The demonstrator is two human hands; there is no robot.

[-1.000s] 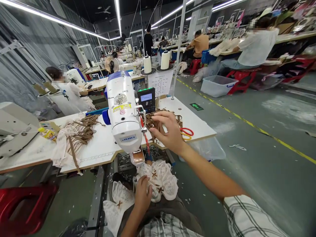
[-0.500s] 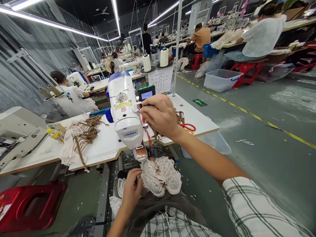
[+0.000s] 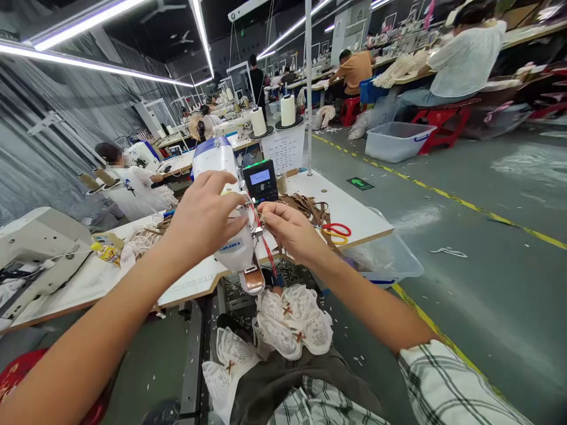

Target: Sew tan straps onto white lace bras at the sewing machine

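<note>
My left hand (image 3: 201,215) is raised at the near side of the white sewing machine (image 3: 234,254), fingers bent and apart, with nothing visible between them. Its fingertips come close to the machine's thread guides. Beside the machine's right face, my right hand (image 3: 295,230) is closed in a pinch next to a red cord (image 3: 268,251); what the fingertips hold is too small to make out. White lace bras (image 3: 292,321) with brown bows lie across my lap, untouched by either hand. The machine's lower arm (image 3: 252,280) juts out above them.
Red and yellow-handled scissors (image 3: 336,231) and brown straps (image 3: 305,206) lie on the right of the white table (image 3: 349,206). A control screen (image 3: 260,179) and thread cones (image 3: 287,110) stand behind the machine. A clear plastic bin (image 3: 392,262) sits below the table's right edge.
My left hand has risen from the bras in my lap to the front of the machine. My right hand has moved down from the machine's upper lever to beside the red cord.
</note>
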